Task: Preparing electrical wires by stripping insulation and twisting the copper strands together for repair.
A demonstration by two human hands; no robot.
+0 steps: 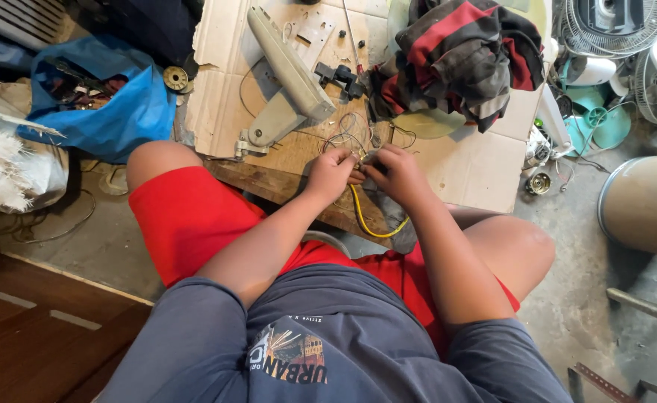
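Both hands meet over the near edge of a low wooden board (298, 190), fingertips pinched together on a cluster of thin wires (347, 134) and a small dark part whose shape is too hidden to make out. The left hand (330, 173) and the right hand (395, 175) touch at the knuckles, each closed on the wiring between them. From that pinch a yellow wire (364, 216) drops toward the person, its long axis running roughly straight down from the hands before it curves right in a smooth loop under the right wrist; its sheath looks glossy and rubbery. The thinner wires fan away from the fingertips on the far side, looping loosely over a sheet of tan cardboard (220, 89) with ragged, torn edges. Just beyond the left hand lies a grey plastic housing (287, 78), long and tapered, its long axis slanting from far-left down toward the hands, with a matte, scuffed surface. Beyond the right hand sits a crumpled striped cloth (455, 52) in red and dark grey, soft and folded. Well off to the left of the left hand is a blue plastic bag (112, 112), shiny and wrinkled. Far to the right are white wire fan guards (619, 26) and a rounded beige drum (645, 201).
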